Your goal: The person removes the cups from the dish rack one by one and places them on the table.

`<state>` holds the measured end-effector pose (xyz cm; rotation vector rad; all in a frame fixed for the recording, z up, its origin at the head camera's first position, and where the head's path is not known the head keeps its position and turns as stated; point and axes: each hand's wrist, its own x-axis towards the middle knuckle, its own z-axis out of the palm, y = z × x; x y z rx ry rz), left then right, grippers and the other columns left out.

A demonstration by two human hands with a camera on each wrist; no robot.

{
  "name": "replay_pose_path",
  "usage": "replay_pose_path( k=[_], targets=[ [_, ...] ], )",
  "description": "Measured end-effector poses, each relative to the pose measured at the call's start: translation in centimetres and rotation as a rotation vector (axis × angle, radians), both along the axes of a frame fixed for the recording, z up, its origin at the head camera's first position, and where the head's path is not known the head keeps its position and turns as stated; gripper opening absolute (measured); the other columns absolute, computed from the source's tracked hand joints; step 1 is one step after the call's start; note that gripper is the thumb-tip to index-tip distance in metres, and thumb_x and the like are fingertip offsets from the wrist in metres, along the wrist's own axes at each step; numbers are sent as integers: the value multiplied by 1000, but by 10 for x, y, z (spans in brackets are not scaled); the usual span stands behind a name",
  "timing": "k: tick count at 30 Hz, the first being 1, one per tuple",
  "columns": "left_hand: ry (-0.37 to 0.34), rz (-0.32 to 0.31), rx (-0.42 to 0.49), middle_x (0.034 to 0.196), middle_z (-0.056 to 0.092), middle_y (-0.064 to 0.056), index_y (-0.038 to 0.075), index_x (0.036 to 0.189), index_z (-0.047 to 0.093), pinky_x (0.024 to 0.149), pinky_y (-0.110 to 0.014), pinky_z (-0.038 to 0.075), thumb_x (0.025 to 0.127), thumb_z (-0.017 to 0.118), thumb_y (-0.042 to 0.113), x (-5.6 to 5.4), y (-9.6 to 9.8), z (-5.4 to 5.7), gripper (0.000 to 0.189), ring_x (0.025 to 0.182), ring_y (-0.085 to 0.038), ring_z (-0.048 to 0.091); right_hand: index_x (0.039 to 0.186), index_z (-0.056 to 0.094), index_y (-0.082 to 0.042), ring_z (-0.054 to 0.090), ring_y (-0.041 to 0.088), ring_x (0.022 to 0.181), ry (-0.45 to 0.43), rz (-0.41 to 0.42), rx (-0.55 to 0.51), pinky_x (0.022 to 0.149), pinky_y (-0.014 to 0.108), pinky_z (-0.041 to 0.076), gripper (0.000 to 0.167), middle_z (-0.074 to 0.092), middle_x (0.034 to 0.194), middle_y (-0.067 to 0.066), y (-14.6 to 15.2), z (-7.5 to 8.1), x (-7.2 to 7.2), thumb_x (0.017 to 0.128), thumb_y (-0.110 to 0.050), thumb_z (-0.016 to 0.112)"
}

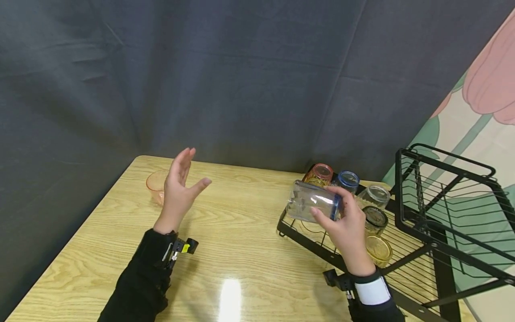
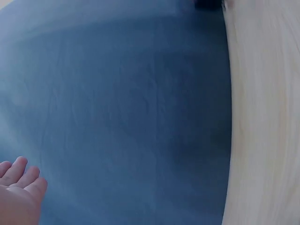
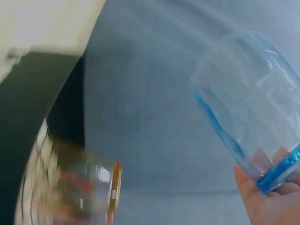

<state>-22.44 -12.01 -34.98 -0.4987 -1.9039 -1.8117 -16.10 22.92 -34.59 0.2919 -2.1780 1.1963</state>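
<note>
Holding a clear cup (image 1: 310, 202) near its blue end, the right hand (image 1: 348, 223) has its thumb on one side and fingers on the other. The cup is up above the left end of the black rack (image 1: 434, 245), tipped almost flat on its side. Its blue end points toward the rack's tall part, and its other end points away.

I think this cup is hard and won't squish. It could be glass or plastic; I can't tell which. If it is glass, it may feel a bit heavy and could crack with a bump. The sides look smooth and shiny, so they may be slippery. The blue end looks thick, so most of the weight may be there. That makes it a good place to hold, with the thumb and fingers right across from each other. A hard squeeze on the thin-looking clear end seems less safe. Other cups (image 1: 378, 194) sit in the rack close by, so a knock could chip something.

The left hand (image 1: 177, 194) is spread wide, thumb out, with nothing in it. It is well to the left of the rack, near a pink cup (image 1: 155, 184). I can't tell if they touch.
</note>
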Motion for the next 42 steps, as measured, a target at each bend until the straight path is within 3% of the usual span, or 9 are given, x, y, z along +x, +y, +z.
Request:
replay_pose_path(
  k=[5,11,16,22,27,30,36,42],
  targets=[
    [45,-135,88,152,35,-19,-5,148,26,118,-26,23,73,77,53,9,31,0,108,142,-25,30,124,53,6,60,11,95,-40,156,-344,72,14,54,47,58,114,5,-23,6,2,80,13,68],
    [85,-281,153,150,32,-29,-10,147,23,117,-28,25,74,74,58,20,66,-2,112,141,-31,30,119,58,-9,55,14,96,-64,345,-714,74,18,52,31,55,114,7,-47,10,6,90,1,62],
    [123,-393,221,148,30,-34,-13,146,22,117,-31,24,74,74,59,28,92,-4,114,141,-35,30,115,61,-7,61,11,92,-37,558,-947,77,21,54,27,63,106,4,-66,9,4,91,-16,70],
    [156,-499,300,149,32,-30,-14,145,21,117,-34,27,71,75,59,36,117,-12,118,140,-26,34,112,65,-8,64,11,94,-98,706,-1073,87,24,51,27,69,102,0,-85,5,6,93,-27,67],
    [180,-580,357,152,35,-18,-13,146,18,117,-36,27,72,75,58,37,127,-17,117,141,-21,35,111,69,-12,65,9,97,-161,846,-1118,91,23,50,28,71,105,-2,-96,2,8,97,-35,61],
    [207,-602,368,151,39,-9,-7,147,23,117,-37,27,73,76,57,37,129,-16,112,140,-22,35,112,68,-14,64,9,96,-220,928,-1135,84,21,52,32,70,107,-3,-100,1,9,98,-40,58],
    [220,-574,347,147,44,-5,7,145,34,117,-36,28,71,79,56,38,126,-11,99,138,-22,37,111,65,-12,62,9,88,-342,1117,-1224,63,16,50,36,69,104,-1,-104,-1,10,101,-43,48],
    [226,-488,275,144,46,0,-10,141,27,116,-36,29,71,79,57,43,121,-5,110,138,-20,38,115,65,-13,63,12,96,-429,1208,-1283,69,17,51,37,68,110,1,-104,-2,7,103,-41,44]
  ],
)
